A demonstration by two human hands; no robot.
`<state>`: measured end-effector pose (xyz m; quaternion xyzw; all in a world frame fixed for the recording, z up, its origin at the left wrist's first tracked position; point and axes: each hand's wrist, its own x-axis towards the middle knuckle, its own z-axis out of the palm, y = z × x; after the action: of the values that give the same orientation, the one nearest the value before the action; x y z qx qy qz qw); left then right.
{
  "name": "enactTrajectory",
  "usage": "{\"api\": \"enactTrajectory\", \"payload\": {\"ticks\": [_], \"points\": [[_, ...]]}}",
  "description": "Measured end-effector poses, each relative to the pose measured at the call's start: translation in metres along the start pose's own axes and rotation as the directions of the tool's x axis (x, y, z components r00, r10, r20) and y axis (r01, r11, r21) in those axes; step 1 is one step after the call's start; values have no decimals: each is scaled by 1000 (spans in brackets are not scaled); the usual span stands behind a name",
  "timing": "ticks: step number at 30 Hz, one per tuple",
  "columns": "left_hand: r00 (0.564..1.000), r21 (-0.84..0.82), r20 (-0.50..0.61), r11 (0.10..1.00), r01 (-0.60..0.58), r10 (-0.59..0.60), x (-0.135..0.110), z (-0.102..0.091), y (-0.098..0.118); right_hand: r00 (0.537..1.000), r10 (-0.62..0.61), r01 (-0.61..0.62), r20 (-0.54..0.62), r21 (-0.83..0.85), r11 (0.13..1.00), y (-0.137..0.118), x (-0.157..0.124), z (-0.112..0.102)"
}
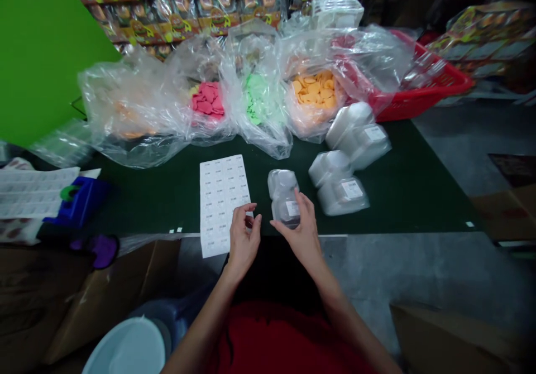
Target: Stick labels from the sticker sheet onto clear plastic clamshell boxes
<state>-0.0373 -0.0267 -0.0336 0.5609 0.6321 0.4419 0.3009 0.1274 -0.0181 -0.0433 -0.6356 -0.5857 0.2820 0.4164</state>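
My left hand [244, 235] is at the table's near edge, its fingers pinched over the right side of a white sheet of small labels [220, 201]; what it pinches is too small to make out. My right hand [299, 226] is curled round a clear plastic clamshell box [283, 194] that lies on the dark green table [402, 195]. That box carries a small white label under my fingers. The two hands are a few centimetres apart.
Several labelled clear boxes [349, 150] lie right of my hands. Open plastic bags of pink [207, 101], green [258, 97] and orange [315, 90] discs line the back. A red basket [422, 92] stands at the back right, a blue holder [81, 198] at the left, cardboard boxes [84, 290] below.
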Motion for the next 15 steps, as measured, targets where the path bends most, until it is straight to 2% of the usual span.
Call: {"api": "enactTrajectory", "payload": {"ticks": [4,9,12,15], "points": [[1000,6,-19,1000,-21,21,-2,-4,1,998,34,-41,43,172,984,2,5,-15],[997,-13,7,997,-77,77,4,2,10,997,44,-57,59,231,971,2,8,-22],[989,-17,15,989,-150,150,11,11,17,1000,15,-20,22,246,969,-8,7,-28],[982,-5,4,982,-190,190,17,14,22,995,-71,83,-72,182,980,-21,9,-49]]}}
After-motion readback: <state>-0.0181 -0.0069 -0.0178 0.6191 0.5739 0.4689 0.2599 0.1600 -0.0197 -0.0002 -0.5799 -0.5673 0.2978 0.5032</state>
